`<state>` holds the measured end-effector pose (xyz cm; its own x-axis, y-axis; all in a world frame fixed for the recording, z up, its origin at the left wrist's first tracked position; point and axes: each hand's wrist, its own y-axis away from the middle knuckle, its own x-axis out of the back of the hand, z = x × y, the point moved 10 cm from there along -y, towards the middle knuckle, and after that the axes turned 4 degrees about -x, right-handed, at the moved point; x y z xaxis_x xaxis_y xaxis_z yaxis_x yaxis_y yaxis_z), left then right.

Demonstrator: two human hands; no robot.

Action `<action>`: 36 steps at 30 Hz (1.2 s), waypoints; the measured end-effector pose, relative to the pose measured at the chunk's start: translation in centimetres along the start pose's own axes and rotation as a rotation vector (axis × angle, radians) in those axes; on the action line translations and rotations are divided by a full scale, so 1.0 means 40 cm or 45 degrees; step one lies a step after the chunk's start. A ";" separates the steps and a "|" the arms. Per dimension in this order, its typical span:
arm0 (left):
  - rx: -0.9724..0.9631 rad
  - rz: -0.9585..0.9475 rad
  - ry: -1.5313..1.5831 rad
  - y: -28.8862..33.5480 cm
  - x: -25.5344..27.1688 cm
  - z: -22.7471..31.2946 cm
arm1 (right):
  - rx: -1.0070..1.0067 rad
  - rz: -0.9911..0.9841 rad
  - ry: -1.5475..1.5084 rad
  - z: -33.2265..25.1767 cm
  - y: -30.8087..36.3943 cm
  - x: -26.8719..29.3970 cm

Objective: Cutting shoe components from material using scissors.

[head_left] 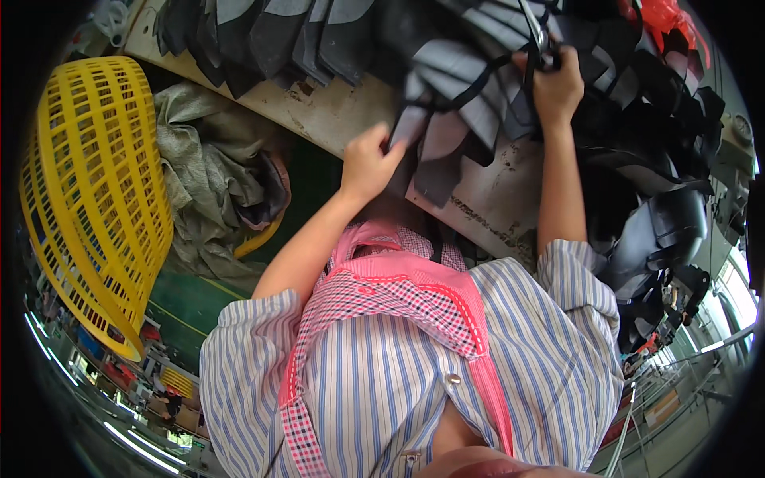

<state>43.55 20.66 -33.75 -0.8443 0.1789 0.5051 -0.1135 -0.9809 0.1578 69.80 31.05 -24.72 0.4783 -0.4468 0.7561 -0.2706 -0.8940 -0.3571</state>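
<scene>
The left hand (373,163) pinched a grey-and-black panel (410,125) over the worktable (496,191) before me; the right hand (558,86) had fingers curled round metal-bladed scissors (536,29).

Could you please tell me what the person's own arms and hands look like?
The left hand and right hand are both ungloved, with no watch or bracelet visible. The loose shirt sleeves are pale with blue stripes, ending near the elbows.
</scene>
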 end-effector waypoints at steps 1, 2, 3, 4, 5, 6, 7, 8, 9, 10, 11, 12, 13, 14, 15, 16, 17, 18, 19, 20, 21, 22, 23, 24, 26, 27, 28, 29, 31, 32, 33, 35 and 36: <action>0.138 -0.073 0.023 0.040 -0.019 -0.054 | -0.142 -0.038 -0.069 -0.021 0.039 0.029; 0.196 -0.104 0.035 0.062 -0.025 -0.084 | -0.230 -0.102 -0.177 -0.026 0.084 0.055; 0.257 -0.213 0.144 0.076 -0.033 -0.103 | -0.319 -0.203 -0.501 -0.015 0.133 0.055; 0.255 -0.081 0.426 0.080 -0.007 -0.111 | -0.418 -0.464 -0.700 -0.078 0.192 0.040; 0.243 0.045 0.711 0.074 0.021 -0.116 | -0.500 -0.710 -0.767 -0.100 0.262 0.012; 0.247 0.010 0.705 0.049 0.033 -0.132 | -0.615 -0.956 -0.815 -0.139 0.329 -0.007; 0.245 -0.009 0.697 0.008 0.055 -0.127 | -0.737 -1.233 -1.114 -0.162 0.413 -0.051; 0.361 -0.020 0.906 -0.007 0.054 -0.121 | -0.817 -1.446 -1.267 -0.187 0.493 -0.083; 0.364 -0.031 0.910 -0.022 0.054 -0.120 | -0.999 -1.641 -1.354 -0.198 0.573 -0.102; 0.413 -0.097 0.827 -0.030 0.047 -0.135 | -0.988 -1.819 -1.375 -0.208 0.629 -0.120; 0.463 -0.159 0.743 -0.034 0.041 -0.151 | -1.034 -1.893 -1.376 -0.216 0.665 -0.131; 0.450 -0.117 0.852 -0.041 0.046 -0.153 | -1.166 -1.916 -1.348 -0.212 0.694 -0.142; 0.460 -0.125 0.856 -0.037 0.044 -0.156 | -1.297 -1.939 -1.317 -0.209 0.721 -0.152; 0.383 -0.058 0.789 -0.040 0.059 -0.148 | -1.311 -1.938 -1.313 -0.216 0.734 -0.162; 0.302 0.022 0.717 -0.042 0.080 -0.140 | -1.370 -1.901 -1.331 -0.218 0.742 -0.178; 0.265 0.056 0.652 -0.036 0.090 -0.138 | -1.428 -1.863 -1.346 -0.221 0.748 -0.193; 0.270 0.063 0.653 -0.031 0.092 -0.138 | -1.428 -1.872 -1.342 -0.231 0.753 -0.206; 0.260 0.084 0.643 -0.026 0.097 -0.133 | -1.474 -1.775 -1.405 -0.235 0.746 -0.219; 0.250 0.104 0.634 -0.022 0.103 -0.128 | -1.519 -1.675 -1.465 -0.241 0.739 -0.230; 0.268 0.071 0.625 -0.016 0.099 -0.127 | -1.533 -1.601 -1.440 -0.247 0.732 -0.238; 0.268 0.074 0.631 -0.010 0.100 -0.121 | -1.532 -1.603 -1.433 -0.254 0.737 -0.245; 0.257 0.093 0.650 -0.006 0.101 -0.112 | -1.488 -1.549 -1.424 -0.253 0.729 -0.249; 0.245 0.110 0.671 -0.004 0.099 -0.106 | -1.444 -1.492 -1.414 -0.249 0.719 -0.249; 0.243 0.107 0.678 -0.003 0.099 -0.110 | -1.351 -1.451 -1.291 -0.249 0.709 -0.235; 0.216 0.125 0.685 -0.005 0.096 -0.126 | -1.217 -1.395 -1.208 -0.248 0.685 -0.212; 0.210 0.120 0.696 -0.010 0.091 -0.135 | -1.082 -1.344 -1.128 -0.246 0.663 -0.197; 0.110 0.121 0.631 -0.021 0.092 -0.127 | -1.109 -1.304 -1.159 -0.236 0.666 -0.187; 0.011 0.123 0.567 -0.026 0.092 -0.113 | -1.107 -1.296 -1.146 -0.226 0.669 -0.179; 0.075 0.021 0.570 -0.022 0.054 -0.097 | -1.226 -1.280 -1.076 -0.182 0.694 -0.156; 0.097 0.017 0.552 -0.018 0.038 -0.097 | -1.314 -1.312 -1.071 -0.154 0.720 -0.152; 0.115 0.017 0.538 -0.016 0.025 -0.095 | -1.303 -1.322 -1.054 -0.141 0.716 -0.136; 0.141 0.183 0.313 0.011 0.101 -0.027 | -1.117 -1.574 -0.871 -0.123 0.720 -0.126; -0.145 0.399 0.084 0.044 0.160 0.049 | -0.888 -1.619 -0.888 -0.149 0.692 -0.118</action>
<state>38.97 20.22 -28.55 -0.8789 -0.1345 0.4577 0.1025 -0.9903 -0.0940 55.07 8.63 -34.90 0.8948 0.4349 -0.1013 0.3635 -0.5776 0.7310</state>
